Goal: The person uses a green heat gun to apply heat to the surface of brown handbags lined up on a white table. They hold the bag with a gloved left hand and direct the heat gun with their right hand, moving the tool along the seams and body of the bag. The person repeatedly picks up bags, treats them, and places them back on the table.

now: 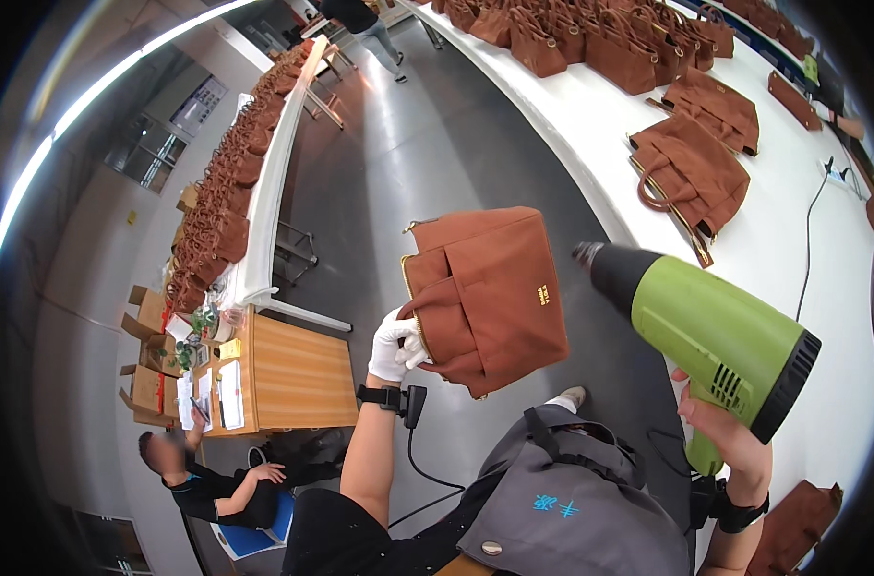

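Note:
A brown handbag [499, 298] hangs in the air in front of me, tilted on its side with its zipped top toward the left. My left hand [395, 348], in a white glove, is closed on the bag at its handle and top edge. To the right, my bare right hand [720, 422] grips a green and black heat gun [710, 326] by its handle. The gun's dark nozzle points left at the bag, with a gap between them. Most of the fingers around the gun's handle are hidden.
Right of me runs a long white table [590, 125] bearing brown bags [691, 173] and a black cable [816, 240]. Another bag row [211, 221] stands on a left table. Beside a wooden desk [298, 370] sits a person [226, 490]; another person [360, 29] is far ahead.

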The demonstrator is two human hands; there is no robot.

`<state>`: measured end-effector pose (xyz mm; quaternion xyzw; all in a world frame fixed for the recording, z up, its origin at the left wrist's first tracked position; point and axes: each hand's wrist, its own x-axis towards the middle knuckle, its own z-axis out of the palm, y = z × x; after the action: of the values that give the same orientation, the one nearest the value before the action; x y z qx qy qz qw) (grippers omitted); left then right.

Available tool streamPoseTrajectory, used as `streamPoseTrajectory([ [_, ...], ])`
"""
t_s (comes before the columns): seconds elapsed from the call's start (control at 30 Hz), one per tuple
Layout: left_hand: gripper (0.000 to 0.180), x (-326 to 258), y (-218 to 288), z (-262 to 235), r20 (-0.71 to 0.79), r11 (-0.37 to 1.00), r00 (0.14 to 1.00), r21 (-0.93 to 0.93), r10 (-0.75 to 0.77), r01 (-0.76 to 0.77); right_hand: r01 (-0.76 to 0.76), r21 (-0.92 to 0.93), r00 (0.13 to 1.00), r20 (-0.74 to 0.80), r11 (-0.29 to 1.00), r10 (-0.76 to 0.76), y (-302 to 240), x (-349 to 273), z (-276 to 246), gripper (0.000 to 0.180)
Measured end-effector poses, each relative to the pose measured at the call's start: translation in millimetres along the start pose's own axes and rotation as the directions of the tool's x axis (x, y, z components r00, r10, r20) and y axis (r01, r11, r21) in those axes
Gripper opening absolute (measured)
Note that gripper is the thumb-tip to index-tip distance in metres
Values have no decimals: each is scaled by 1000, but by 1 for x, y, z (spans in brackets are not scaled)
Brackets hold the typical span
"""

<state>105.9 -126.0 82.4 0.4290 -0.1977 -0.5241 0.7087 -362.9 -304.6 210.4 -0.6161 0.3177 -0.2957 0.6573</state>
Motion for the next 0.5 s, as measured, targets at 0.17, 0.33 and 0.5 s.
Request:
streamPoseTrajectory([
  [0.17,19,-3,11,34,-21,996,1000,92,-6,8,-22,2,1000,-12,1000,22,-8,8,25,34],
  [0.33,11,-3,21,59,-23,985,1000,170,-10,14,27,-58,996,82,998,-22,0,23,25,33],
  [0.5,27,-13,21,29,-2,994,1000,107,9,-9,2,-109,1000,-29,994,-5,-20,9,21,29],
])
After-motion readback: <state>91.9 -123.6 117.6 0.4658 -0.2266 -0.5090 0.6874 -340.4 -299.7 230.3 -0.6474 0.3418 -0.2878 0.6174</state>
